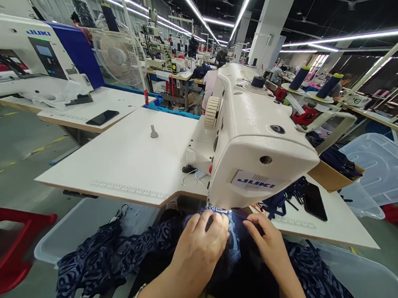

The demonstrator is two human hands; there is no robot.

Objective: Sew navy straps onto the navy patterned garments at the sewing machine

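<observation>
A white sewing machine stands before me, its needle area hidden behind its head and my fingers. Under the head lies a dark navy garment with a lighter blue lace part. My left hand is closed on the garment's edge, close to the needle area. To the right, my right hand pinches the same dark fabric between thumb and fingers. More navy patterned garments hang over a clear plastic bin at the left, and another patterned piece lies at the lower right.
The white table carries a small grey piece. At right are a black phone, dark straps and a cardboard box. Another phone lies near a second machine. A red stool stands left.
</observation>
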